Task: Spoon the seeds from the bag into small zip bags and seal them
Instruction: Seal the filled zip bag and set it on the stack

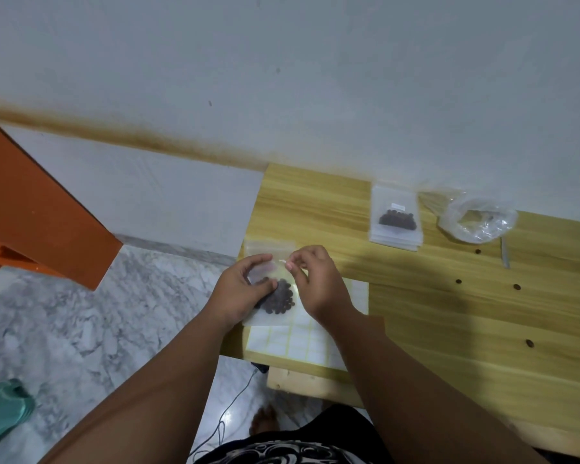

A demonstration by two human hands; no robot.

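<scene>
Both forearms outstretched, left hand [243, 291] curled round the zip bag [278, 306], right hand [317, 283] seemingly pinching its top

a plain home room, pale painted wall [282, 78] stained brown along its foot, grey marble-pattern floor tiles [81, 329], light wooden table [466, 313] pushed against the wall, orange furniture edge [37, 209] at left, thin cable [228, 413] on the floor
</scene>
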